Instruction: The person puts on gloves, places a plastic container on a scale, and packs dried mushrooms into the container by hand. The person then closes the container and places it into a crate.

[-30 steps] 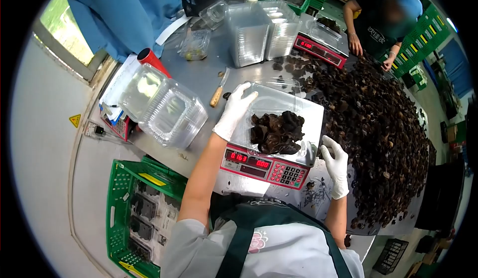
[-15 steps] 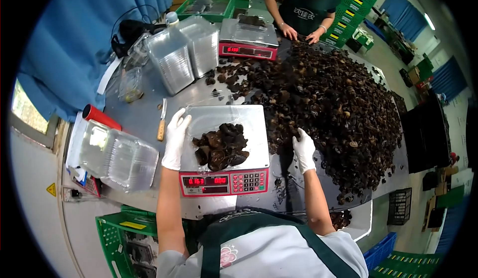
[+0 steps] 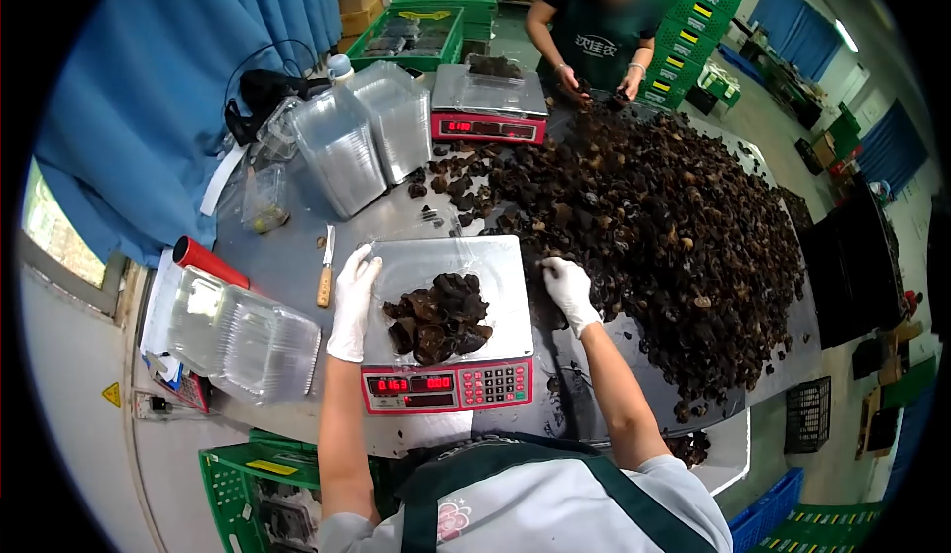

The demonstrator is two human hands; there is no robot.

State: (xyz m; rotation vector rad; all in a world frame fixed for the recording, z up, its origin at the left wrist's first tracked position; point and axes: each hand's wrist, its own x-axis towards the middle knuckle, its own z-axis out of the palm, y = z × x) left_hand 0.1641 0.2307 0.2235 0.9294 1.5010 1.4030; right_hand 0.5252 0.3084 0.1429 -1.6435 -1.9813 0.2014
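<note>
Along the nine o'clock side of the near scale (image 3: 448, 387), the white-gloved left grip (image 3: 353, 301) stands with its fingers nearly straight, pointing toward half past twelve, and only a narrow space between thumb and fingers. The right grip (image 3: 569, 294), just off the scale's three o'clock side, has its fingers bent inward and pointing to eleven, fingertips at the near edge of a broad pile of dark fungus (image 3: 664, 241). At this size I cannot tell whether either grip has hold of anything.

Between the two lies a roughly round heap of fungus pieces (image 3: 438, 317), in an open clear tray on the scale's plate. The tray's long axis runs from six toward twelve, its lid flap passing the plate's far edge. The scale's red panel faces six o'clock, its long axis running nine to three and its right end slightly higher; it reads 0.163 and 0.00.

Taken from that scale, a knife (image 3: 325, 274) lies on the bench (image 3: 282, 256) at ten o'clock, blade toward twelve, wooden handle toward six. Clear boxes (image 3: 243, 340) stand at nine, stacked clear containers (image 3: 367, 132) at eleven, and a second scale (image 3: 489, 125) just past twelve. At one o'clock, a co-worker (image 3: 599, 48) has both hands at the pile's far edge.
</note>
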